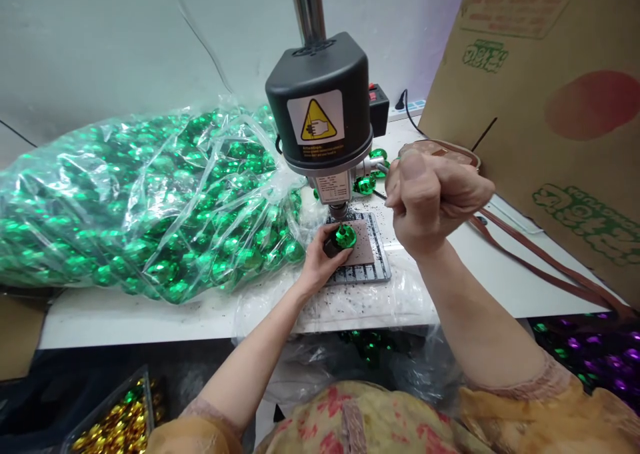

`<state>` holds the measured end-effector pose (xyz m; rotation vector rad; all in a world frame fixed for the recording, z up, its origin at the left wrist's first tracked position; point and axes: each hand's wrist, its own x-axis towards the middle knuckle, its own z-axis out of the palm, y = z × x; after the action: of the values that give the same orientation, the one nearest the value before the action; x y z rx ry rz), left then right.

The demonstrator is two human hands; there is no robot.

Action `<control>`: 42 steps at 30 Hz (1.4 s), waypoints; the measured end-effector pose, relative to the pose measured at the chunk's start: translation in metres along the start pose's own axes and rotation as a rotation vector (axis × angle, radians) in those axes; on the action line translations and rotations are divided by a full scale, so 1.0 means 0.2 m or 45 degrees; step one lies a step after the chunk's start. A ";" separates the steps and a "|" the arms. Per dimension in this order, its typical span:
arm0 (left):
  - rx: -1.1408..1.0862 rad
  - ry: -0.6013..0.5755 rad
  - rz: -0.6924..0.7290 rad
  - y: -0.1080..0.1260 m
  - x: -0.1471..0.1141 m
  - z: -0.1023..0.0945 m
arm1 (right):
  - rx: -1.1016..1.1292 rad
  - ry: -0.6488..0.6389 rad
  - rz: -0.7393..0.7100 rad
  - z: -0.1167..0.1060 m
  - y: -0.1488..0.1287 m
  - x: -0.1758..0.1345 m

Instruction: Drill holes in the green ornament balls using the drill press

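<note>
A shiny green ball (346,237) is pinched in my left hand (323,251), on the drill press base (381,267) under the chuck (339,210). Something dark sits between my fingers beside the ball; I cannot make out what it is. My right hand (434,191) is closed around the end of the press's feed lever (383,169), to the right of the black motor housing (320,101). Its grip hides most of the lever's end. Small dark shavings lie scattered over the base.
A large clear bag of green balls (150,201) fills the table's left side. At the right stands a big cardboard box (550,107), with a brown strap (540,267) before it. Below the table are a bin of gold balls (113,421) and purple balls (600,354).
</note>
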<state>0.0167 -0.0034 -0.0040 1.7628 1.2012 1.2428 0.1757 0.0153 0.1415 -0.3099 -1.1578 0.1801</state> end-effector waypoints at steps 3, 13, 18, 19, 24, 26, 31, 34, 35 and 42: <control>0.012 0.001 0.007 -0.01 0.00 0.00 | -0.029 -0.007 -0.064 -0.01 0.01 -0.02; 0.033 0.022 0.009 -0.02 0.00 0.01 | 0.015 -0.020 -0.203 -0.03 0.05 -0.05; 0.014 0.013 0.005 -0.02 0.00 0.01 | 0.049 -0.061 -0.277 -0.05 0.08 -0.07; 0.006 0.012 0.004 -0.02 0.00 0.01 | 0.057 -0.068 -0.281 -0.06 0.08 -0.08; -0.011 0.015 -0.008 -0.01 -0.01 0.01 | 0.059 -0.064 -0.212 -0.05 0.03 -0.07; -0.007 0.034 -0.024 -0.01 0.00 0.02 | 0.042 -0.028 -0.114 -0.01 0.00 -0.01; 0.071 0.145 -0.065 0.00 -0.02 0.01 | 0.086 0.009 0.128 0.08 -0.04 0.18; 0.201 0.253 0.059 0.06 -0.12 0.01 | 0.095 -0.017 0.148 0.09 -0.02 0.23; 0.216 0.197 0.160 0.09 -0.17 0.02 | 0.082 -0.028 0.162 0.09 -0.02 0.23; 0.710 -0.630 0.974 0.18 -0.58 0.11 | -0.201 -0.065 0.182 0.08 -0.02 0.21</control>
<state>0.0339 -0.1239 -0.0191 2.9029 0.6063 0.7607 0.1766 0.0264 0.1851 -0.5310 -1.2033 0.2237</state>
